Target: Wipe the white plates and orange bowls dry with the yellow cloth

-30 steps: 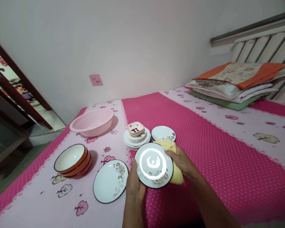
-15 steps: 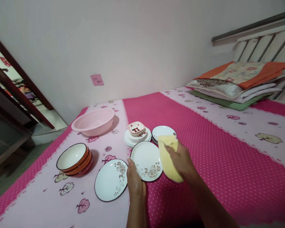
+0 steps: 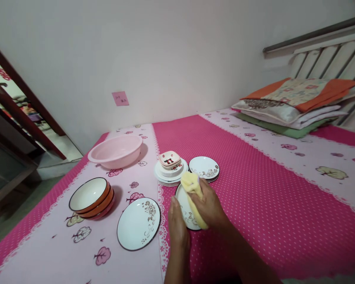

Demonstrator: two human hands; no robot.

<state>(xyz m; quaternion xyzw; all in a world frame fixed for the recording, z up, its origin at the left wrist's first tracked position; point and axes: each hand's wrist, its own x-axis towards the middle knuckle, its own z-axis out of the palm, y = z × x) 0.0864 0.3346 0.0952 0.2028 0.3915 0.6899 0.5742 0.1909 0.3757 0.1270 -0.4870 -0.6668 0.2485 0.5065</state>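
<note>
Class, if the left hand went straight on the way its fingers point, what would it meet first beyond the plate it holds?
Probably the stack of white plates, ahead of the left hand; depth is hard to judge here.

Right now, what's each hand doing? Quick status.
Left hand: closed on the left edge of the dark-rimmed plate.
Right hand: closed on the yellow cloth, pressing it over the plate's face.

Bedspread (image 3: 275, 205) free right of hands (image 3: 208, 203), stacked plates (image 3: 168, 178) blocking ahead
</note>
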